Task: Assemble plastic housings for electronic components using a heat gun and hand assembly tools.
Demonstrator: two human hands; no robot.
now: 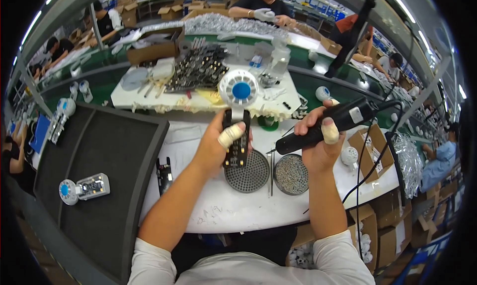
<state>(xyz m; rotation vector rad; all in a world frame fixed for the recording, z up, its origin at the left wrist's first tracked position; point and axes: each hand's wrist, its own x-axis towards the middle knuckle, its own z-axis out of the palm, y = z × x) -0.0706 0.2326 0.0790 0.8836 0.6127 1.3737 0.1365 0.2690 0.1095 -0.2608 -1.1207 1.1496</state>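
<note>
My left hand (212, 144), with a finger cot on the thumb, is closed round a handheld fan (238, 92). The fan has a round white head with a blue centre, and a black circuit board (236, 153) shows along its handle. My right hand (320, 150) grips a black electric screwdriver (323, 128), its bit pointing left toward the fan and apart from it. Below the hands sit a round grey dish with holes (251, 178) and a dish of small screws (292, 178). Between these dishes lie metal tweezers (271, 178).
At left, a black tray (107, 150) bears another fan (84, 188). Circuit boards (198, 68) are heaped on a raised white board ahead. A cardboard box (375, 155) and the screwdriver's hanging cable (365, 180) are at right. Across the conveyor, a gloved person works.
</note>
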